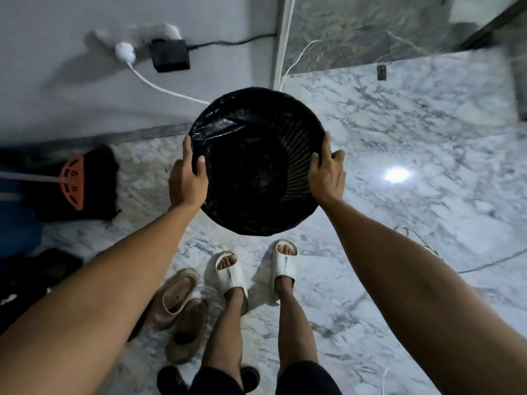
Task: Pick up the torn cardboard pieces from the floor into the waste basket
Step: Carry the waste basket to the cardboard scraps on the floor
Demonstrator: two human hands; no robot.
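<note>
A round black mesh waste basket (258, 129) with a black plastic liner hangs above the marble floor, in front of my feet. My left hand (188, 178) grips its left rim, thumb inside the basket. On the opposite rim my right hand (326, 173) holds on with fingers curled over the edge. The inside of the basket is dark and I cannot make out any contents. No torn cardboard pieces show on the floor in this view.
A broom (85, 181) with an orange head lies at the left by the wall. Brown sandals (179, 312) sit beside my feet. White and black cables (159, 86) and a black adapter (169, 55) run along the wall. Thin cords lie on the marble floor (427, 132) at right.
</note>
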